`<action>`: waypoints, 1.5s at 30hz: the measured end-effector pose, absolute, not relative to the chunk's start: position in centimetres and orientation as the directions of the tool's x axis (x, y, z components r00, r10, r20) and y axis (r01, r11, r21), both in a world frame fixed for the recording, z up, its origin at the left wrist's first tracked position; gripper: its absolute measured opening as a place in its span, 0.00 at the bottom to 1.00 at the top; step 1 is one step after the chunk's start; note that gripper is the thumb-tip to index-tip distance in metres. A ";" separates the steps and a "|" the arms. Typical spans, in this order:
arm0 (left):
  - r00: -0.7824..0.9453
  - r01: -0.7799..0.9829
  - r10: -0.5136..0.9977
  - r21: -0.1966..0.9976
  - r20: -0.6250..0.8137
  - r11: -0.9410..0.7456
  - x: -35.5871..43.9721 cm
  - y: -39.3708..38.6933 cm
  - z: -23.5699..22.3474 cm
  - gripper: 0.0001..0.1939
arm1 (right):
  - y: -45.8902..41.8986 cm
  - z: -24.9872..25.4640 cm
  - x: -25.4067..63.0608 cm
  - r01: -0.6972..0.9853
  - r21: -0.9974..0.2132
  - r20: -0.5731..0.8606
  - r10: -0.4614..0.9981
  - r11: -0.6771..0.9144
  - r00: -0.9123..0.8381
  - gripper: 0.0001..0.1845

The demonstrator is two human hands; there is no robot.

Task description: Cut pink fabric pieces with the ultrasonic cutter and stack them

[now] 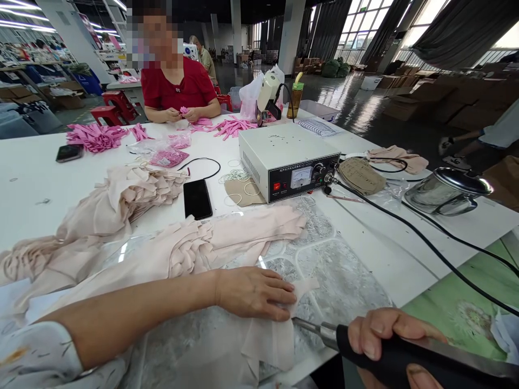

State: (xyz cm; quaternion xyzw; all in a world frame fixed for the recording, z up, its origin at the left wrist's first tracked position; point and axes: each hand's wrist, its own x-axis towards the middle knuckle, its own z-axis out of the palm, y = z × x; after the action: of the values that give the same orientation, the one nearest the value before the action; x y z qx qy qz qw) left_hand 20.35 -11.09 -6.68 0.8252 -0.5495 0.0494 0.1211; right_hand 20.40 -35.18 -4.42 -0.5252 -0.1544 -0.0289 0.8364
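My left hand (253, 294) lies flat on a beige cloth piece (271, 340), fingers stretched out and pressing it onto a grey marbled sheet (344, 270). My right hand (389, 340) is wrapped around the black handle of a corded ultrasonic cutter (330, 335). Its narrow metal tip meets the cloth edge, just beside my left fingertips; whether it touches the cloth I cannot tell. Just beyond my left hand runs a row of overlapping beige cloth pieces (243, 229). A larger beige cloth heap (109, 200) sits farther left.
Behind the cloth stands a white control box (284, 156), its black cable (405, 221) crossing the table's right side. A phone (197, 199), a steel mug (448, 189) and pink strips (97, 136) are on the table. A person in red (178, 92) sits opposite, handling pink pieces.
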 end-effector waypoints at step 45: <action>0.387 -0.921 -0.907 0.117 0.167 -0.372 20.4 -10.9 -6.5 0.14 | -35.2 -4.9 21.4 0.250 -0.854 0.287 0.012 0.456 0.958 0.07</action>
State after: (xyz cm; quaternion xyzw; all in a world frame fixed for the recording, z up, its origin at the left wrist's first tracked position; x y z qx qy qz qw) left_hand 20.41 -10.93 -6.48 0.8273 -0.5524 0.0371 0.0954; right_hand 21.40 -35.16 -4.87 -0.5167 -0.1267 -0.0704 0.8438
